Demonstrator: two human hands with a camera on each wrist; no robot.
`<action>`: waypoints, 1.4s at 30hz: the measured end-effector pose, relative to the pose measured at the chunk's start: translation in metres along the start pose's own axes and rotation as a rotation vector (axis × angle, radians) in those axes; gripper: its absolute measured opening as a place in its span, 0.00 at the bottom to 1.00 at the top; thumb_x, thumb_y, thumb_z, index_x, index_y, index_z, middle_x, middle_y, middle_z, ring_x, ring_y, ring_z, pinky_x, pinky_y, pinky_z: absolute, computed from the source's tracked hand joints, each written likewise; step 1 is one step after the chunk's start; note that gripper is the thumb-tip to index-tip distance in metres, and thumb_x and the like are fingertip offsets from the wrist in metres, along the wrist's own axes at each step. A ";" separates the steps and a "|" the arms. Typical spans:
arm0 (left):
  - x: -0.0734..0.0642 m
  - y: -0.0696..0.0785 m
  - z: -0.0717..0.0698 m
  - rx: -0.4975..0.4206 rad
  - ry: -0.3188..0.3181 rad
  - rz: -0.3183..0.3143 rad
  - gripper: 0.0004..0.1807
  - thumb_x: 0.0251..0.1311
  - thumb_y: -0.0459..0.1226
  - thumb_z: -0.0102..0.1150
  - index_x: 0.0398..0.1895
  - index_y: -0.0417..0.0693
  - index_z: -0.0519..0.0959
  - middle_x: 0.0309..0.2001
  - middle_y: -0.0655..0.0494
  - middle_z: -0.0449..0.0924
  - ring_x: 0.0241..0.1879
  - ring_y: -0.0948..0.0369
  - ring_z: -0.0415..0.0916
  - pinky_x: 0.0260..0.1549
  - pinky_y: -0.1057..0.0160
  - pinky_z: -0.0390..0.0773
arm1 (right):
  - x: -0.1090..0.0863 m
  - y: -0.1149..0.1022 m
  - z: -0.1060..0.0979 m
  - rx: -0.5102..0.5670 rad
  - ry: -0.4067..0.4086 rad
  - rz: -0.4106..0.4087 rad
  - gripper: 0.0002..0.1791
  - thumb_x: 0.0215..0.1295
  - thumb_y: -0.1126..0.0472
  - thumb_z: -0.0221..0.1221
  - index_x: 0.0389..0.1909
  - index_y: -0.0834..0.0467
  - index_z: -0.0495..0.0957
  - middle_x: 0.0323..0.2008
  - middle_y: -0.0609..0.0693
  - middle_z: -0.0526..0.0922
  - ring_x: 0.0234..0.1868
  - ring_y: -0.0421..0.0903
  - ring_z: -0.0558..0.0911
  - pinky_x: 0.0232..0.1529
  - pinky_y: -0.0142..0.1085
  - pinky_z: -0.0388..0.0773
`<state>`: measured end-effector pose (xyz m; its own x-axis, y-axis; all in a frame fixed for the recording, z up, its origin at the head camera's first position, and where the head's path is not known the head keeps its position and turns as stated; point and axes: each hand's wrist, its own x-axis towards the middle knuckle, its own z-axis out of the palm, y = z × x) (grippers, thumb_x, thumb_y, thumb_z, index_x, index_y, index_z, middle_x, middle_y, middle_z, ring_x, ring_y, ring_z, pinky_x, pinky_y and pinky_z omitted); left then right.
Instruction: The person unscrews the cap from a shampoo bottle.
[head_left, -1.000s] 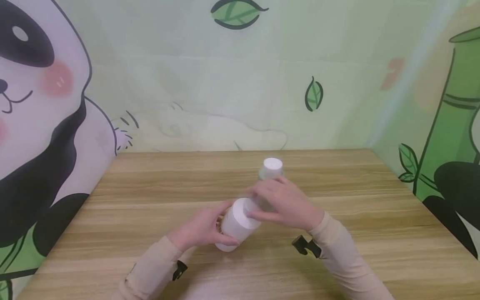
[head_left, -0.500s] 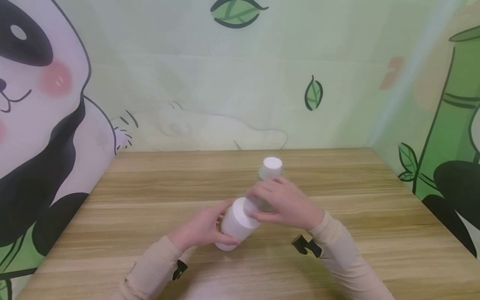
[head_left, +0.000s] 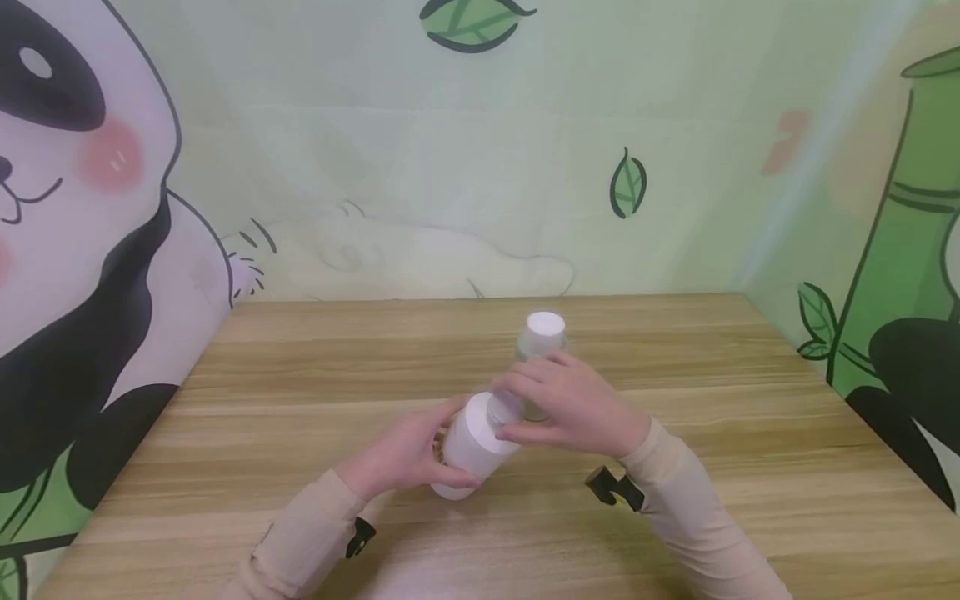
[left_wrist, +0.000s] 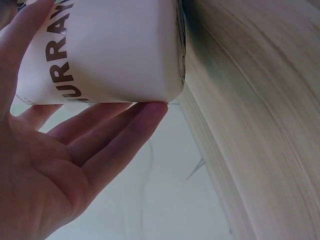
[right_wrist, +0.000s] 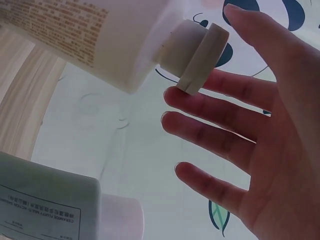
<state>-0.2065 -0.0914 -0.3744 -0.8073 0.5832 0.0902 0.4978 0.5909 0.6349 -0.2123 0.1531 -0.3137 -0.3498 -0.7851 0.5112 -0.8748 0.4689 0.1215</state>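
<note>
A white bottle (head_left: 476,446) leans toward the upper right over the table. My left hand (head_left: 401,454) grips its body, thumb on the near side and fingers round the other; the left wrist view shows large dark lettering on the bottle (left_wrist: 120,50). At the bottle's top, my right hand (head_left: 573,408) has thumb and fingers about the cap (right_wrist: 205,60). In the right wrist view, fingers touch the cap's lower edge and the thumb lies near its upper edge. The last two fingers of the right hand (right_wrist: 270,125) are spread apart from it.
A pale green bottle (right_wrist: 45,200) with a white cap (head_left: 546,323) stands just behind my right hand, which partly hides it. The wooden table (head_left: 337,350) ends at a printed backdrop (head_left: 375,167) with a panda and leaves.
The right hand's fingers shift slightly at the cap, and their blur has lessened. The left hand and both bottles stay in place; the view tilts very slightly.
</note>
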 end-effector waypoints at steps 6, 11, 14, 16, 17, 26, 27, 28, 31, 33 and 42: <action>0.000 0.000 0.000 0.020 0.005 -0.011 0.51 0.41 0.51 0.77 0.70 0.55 0.62 0.53 0.52 0.82 0.46 0.57 0.81 0.43 0.58 0.80 | 0.001 -0.001 0.000 -0.019 -0.007 0.007 0.21 0.57 0.43 0.65 0.44 0.53 0.80 0.42 0.45 0.86 0.46 0.43 0.83 0.50 0.41 0.77; -0.001 0.000 0.000 0.030 0.009 -0.010 0.51 0.41 0.51 0.76 0.70 0.54 0.62 0.51 0.52 0.83 0.45 0.58 0.81 0.42 0.59 0.80 | 0.002 -0.001 0.001 -0.014 -0.009 0.003 0.21 0.57 0.45 0.65 0.45 0.54 0.80 0.43 0.46 0.86 0.46 0.44 0.83 0.50 0.41 0.78; 0.000 0.000 0.000 0.029 0.010 -0.007 0.51 0.41 0.51 0.76 0.70 0.54 0.62 0.51 0.51 0.83 0.45 0.58 0.81 0.42 0.59 0.80 | 0.001 -0.001 0.001 0.003 -0.008 -0.003 0.20 0.56 0.47 0.66 0.46 0.54 0.80 0.43 0.46 0.86 0.47 0.44 0.83 0.50 0.41 0.78; 0.000 0.000 0.000 0.028 0.012 -0.006 0.51 0.41 0.51 0.76 0.70 0.54 0.62 0.51 0.51 0.83 0.45 0.58 0.81 0.42 0.59 0.80 | 0.001 -0.001 0.000 0.013 -0.010 -0.010 0.20 0.55 0.49 0.67 0.46 0.54 0.80 0.44 0.45 0.85 0.47 0.44 0.82 0.50 0.41 0.78; 0.000 0.000 0.000 0.027 0.012 -0.005 0.51 0.41 0.51 0.77 0.70 0.54 0.62 0.51 0.51 0.83 0.45 0.58 0.81 0.42 0.59 0.80 | 0.001 -0.001 0.000 0.017 -0.010 -0.014 0.20 0.54 0.50 0.68 0.47 0.54 0.80 0.44 0.45 0.85 0.47 0.43 0.82 0.50 0.40 0.78; 0.000 0.001 0.000 0.040 0.014 -0.002 0.51 0.40 0.51 0.76 0.70 0.53 0.62 0.51 0.51 0.83 0.44 0.58 0.80 0.42 0.59 0.80 | 0.000 0.000 -0.001 0.021 -0.028 -0.005 0.22 0.59 0.46 0.64 0.50 0.55 0.79 0.46 0.46 0.85 0.49 0.44 0.82 0.51 0.42 0.78; 0.000 0.001 0.000 0.037 0.013 -0.005 0.51 0.40 0.51 0.77 0.70 0.54 0.62 0.51 0.51 0.83 0.45 0.58 0.80 0.42 0.59 0.80 | 0.000 0.000 -0.002 0.026 -0.037 0.007 0.23 0.59 0.45 0.63 0.50 0.55 0.79 0.46 0.46 0.85 0.50 0.44 0.82 0.52 0.42 0.77; 0.000 0.001 0.000 0.035 0.012 -0.004 0.51 0.40 0.51 0.77 0.70 0.54 0.62 0.51 0.51 0.82 0.45 0.58 0.80 0.42 0.58 0.80 | 0.000 0.000 -0.002 0.033 -0.046 0.020 0.23 0.60 0.44 0.63 0.50 0.55 0.79 0.47 0.46 0.85 0.50 0.44 0.82 0.53 0.43 0.77; 0.000 0.000 0.000 0.038 0.013 0.006 0.51 0.40 0.51 0.77 0.70 0.53 0.62 0.51 0.50 0.82 0.45 0.57 0.81 0.42 0.58 0.80 | 0.001 -0.001 -0.003 0.060 -0.069 0.052 0.23 0.61 0.44 0.62 0.51 0.54 0.79 0.48 0.47 0.85 0.51 0.44 0.82 0.55 0.44 0.77; 0.000 0.001 0.000 0.039 0.013 0.007 0.51 0.40 0.51 0.77 0.70 0.54 0.62 0.51 0.50 0.83 0.44 0.57 0.81 0.42 0.58 0.80 | 0.001 -0.001 -0.003 0.073 -0.075 0.063 0.22 0.61 0.45 0.62 0.50 0.54 0.79 0.47 0.46 0.85 0.51 0.44 0.82 0.55 0.44 0.77; 0.000 0.001 0.001 0.056 0.018 0.006 0.50 0.40 0.52 0.77 0.69 0.55 0.62 0.49 0.51 0.83 0.43 0.57 0.81 0.41 0.59 0.80 | 0.001 0.000 -0.002 0.056 -0.053 0.035 0.20 0.58 0.48 0.65 0.47 0.54 0.79 0.45 0.46 0.85 0.48 0.43 0.82 0.52 0.42 0.78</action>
<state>-0.2060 -0.0903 -0.3744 -0.8098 0.5767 0.1081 0.5189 0.6179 0.5908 -0.2120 0.1530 -0.3120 -0.3967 -0.7894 0.4684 -0.8785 0.4745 0.0556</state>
